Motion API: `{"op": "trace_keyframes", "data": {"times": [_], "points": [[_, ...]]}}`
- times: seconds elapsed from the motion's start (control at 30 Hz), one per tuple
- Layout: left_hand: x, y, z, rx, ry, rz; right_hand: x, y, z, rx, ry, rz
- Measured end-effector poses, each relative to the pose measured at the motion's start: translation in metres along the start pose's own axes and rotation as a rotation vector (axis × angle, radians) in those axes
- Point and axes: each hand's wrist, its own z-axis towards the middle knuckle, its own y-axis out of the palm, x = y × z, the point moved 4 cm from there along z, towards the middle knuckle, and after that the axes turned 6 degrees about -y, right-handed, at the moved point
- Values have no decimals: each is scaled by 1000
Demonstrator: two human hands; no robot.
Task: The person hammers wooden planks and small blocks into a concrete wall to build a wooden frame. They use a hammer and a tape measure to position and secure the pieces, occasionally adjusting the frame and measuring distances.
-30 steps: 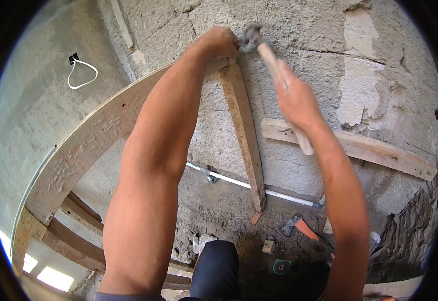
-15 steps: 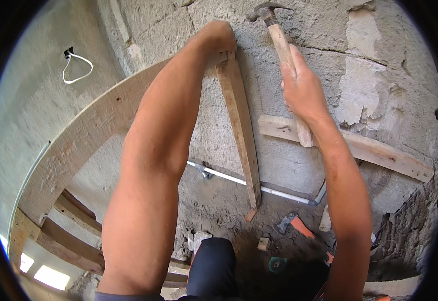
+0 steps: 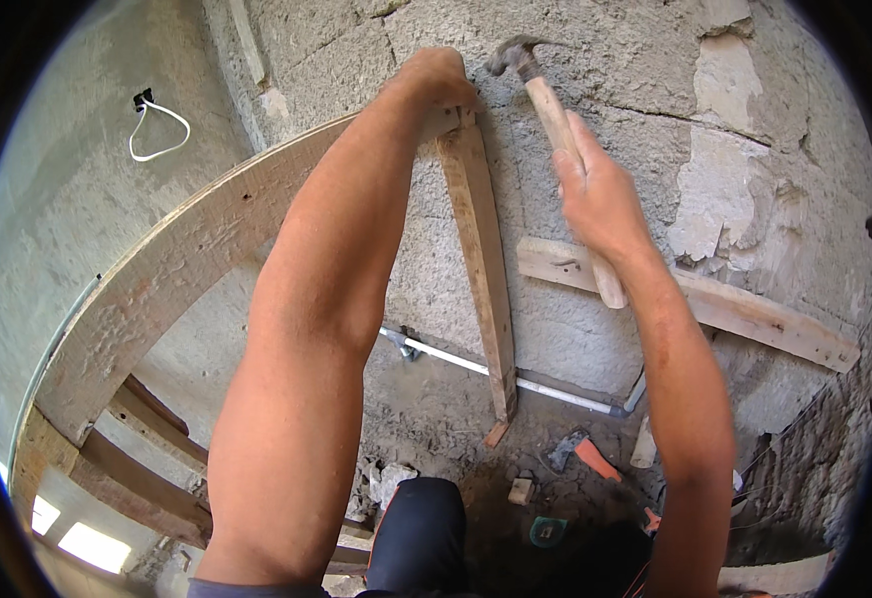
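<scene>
The person's left arm [image 3: 301, 329] reaches far forward, the left hand [image 3: 441, 78] bent at the wrist, its fingers mostly hidden. The right hand [image 3: 603, 204], lower, is closed in a grip, the right forearm [image 3: 683, 369] slanting up leftward.

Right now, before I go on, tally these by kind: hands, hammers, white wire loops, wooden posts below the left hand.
Left hand and right hand: 2
Hammer: 1
Wire loop: 1
Post: 1
Total: 5
</scene>
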Motion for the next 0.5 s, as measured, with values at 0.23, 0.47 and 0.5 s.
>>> {"op": "trace_keyframes", "data": {"times": [0.23,0.47,0.5], "points": [[0,4,8,-7,3,122,-16,-7,12,-56,-80,-310],[0,6,5,17,-17,77,-11,-11,17,-29,52,-39],[1,5,4,34,-8,79,-14,-9,18,-111,18,-120]]}}
